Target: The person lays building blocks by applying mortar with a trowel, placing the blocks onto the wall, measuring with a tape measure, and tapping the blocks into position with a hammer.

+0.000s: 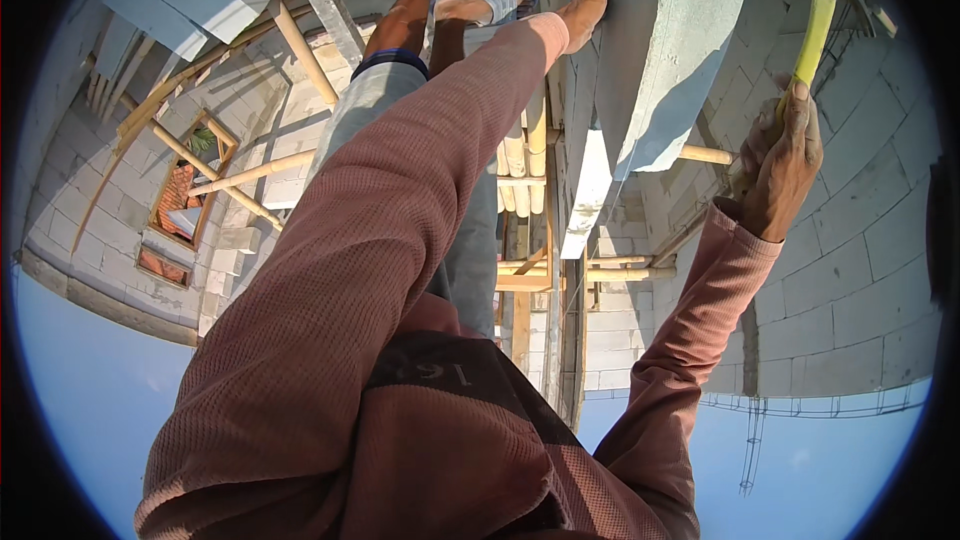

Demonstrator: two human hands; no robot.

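Note:
My left hand (585,15) reaches out to the side face of a large pale grey block (690,30), its fingers stretched and seemingly resting against it. The hand appears to hold nothing. On the far side of the block, my right hand (785,160) is raised and wrapped round the yellow handle of a hammer (818,30). The hammer's metal head lies near the upper right rim of the view, apart from the block, and its exact shape is hard to make out.
My sandalled feet (480,5) stand by bamboo poles (515,165) high above the ground. Block walls (840,240) rise on the right and the left. A wooden window frame (195,180) and several bamboo props (300,50) are at the left. A thin string hangs below the block.

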